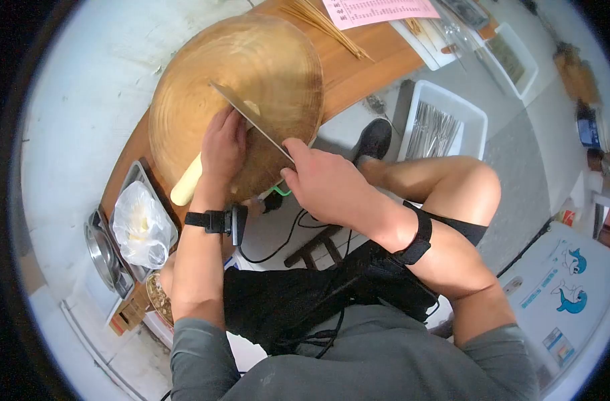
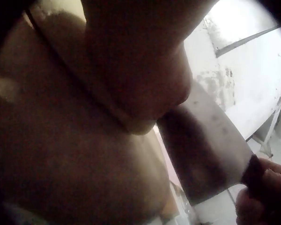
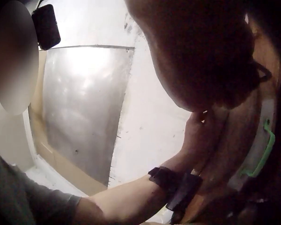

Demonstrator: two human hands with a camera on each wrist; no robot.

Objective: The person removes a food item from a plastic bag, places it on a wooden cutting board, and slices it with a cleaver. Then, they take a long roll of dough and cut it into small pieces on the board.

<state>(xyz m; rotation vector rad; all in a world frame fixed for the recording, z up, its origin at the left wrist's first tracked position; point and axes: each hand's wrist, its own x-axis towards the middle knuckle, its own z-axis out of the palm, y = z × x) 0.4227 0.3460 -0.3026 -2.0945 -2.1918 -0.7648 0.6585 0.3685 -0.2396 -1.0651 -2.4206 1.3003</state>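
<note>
My left hand [image 1: 223,144] lies on the round wooden chopping block [image 1: 271,60], its bent fingers gripping a long, pale yellow peeled vegetable [image 1: 186,182]. One thick end of it sticks out beside the left wrist. In my right hand [image 1: 328,180] is the handle of a cleaver [image 1: 255,121], whose blade slants over the block right at the left fingertips. A pale piece [image 1: 253,107] shows just past the blade. From the left wrist, the broad cleaver face [image 2: 210,140] appears close to the fingers, with the vegetable's pale end [image 2: 143,126] below them. The right wrist view is dark around the cleaver.
Beside the block, a plastic bag [image 1: 141,224] lies on a metal tray, near a metal bowl [image 1: 99,250]. Wooden skewers [image 1: 328,28] and a pink printed sheet [image 1: 382,9] lie on the table. A white bin [image 1: 475,120] of metal skewers stands on the floor.
</note>
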